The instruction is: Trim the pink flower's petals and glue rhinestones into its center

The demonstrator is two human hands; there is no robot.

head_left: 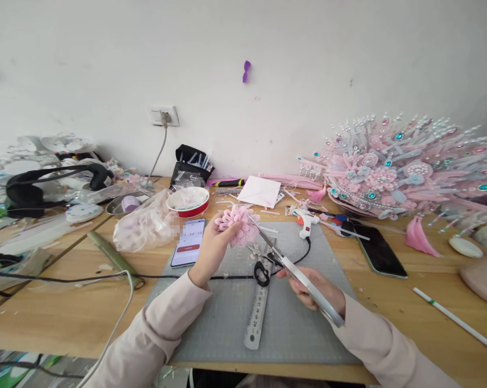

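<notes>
My left hand (216, 245) pinches a fluffy pink flower (243, 229) made of looped petals, above the grey cutting mat (308, 323). In my right hand (318, 285) is a pair of scissors (304, 280) with a long grey handle. Their pointed tip reaches the flower's right edge; whether it touches is hard to tell. Below the hands a steel ruler (256, 318) lies on the mat. Small black-handled scissors (262, 274) rest across the ruler, partly hidden by other small tools. A white glue gun (306, 223) lies at the mat's far edge.
A lit phone (190, 242) lies left, beside a red-rimmed bowl (187, 202) and a plastic bag (146, 223). Right stand a dark phone (381, 250) and a large pink beaded headdress (392, 167). A black cable (227, 277) crosses the mat. A green tube (116, 258) lies left.
</notes>
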